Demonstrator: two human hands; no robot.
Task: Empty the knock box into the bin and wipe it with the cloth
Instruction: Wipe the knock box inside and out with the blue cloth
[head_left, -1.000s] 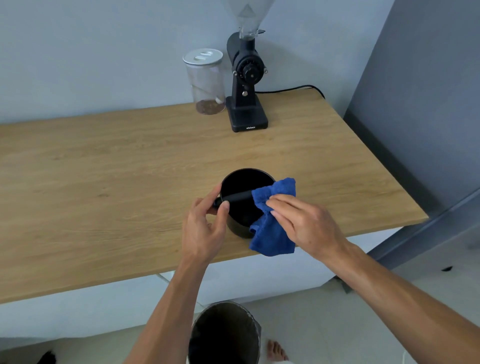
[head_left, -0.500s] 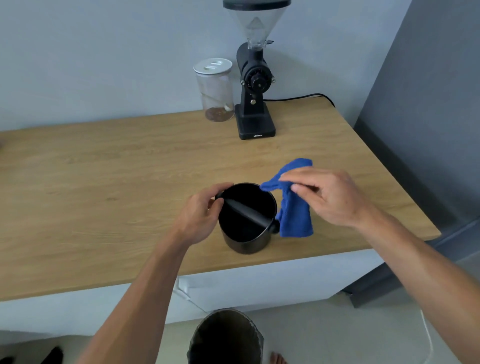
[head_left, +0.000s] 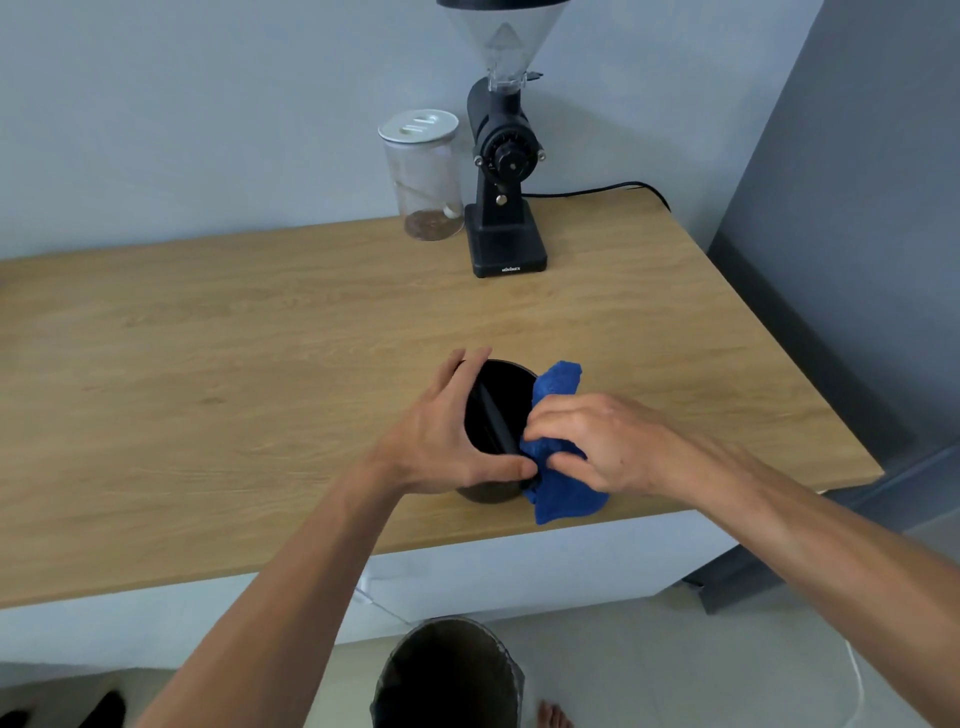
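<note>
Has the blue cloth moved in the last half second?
Yes. The blue cloth in the right hand has come down from above the countertop onto the right rim of the knock box.

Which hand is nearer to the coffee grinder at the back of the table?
Left, slightly. The left hand grips the knock box, almost directly in front of the coffee grinder; the right hand, holding the blue cloth, is further right.
</note>
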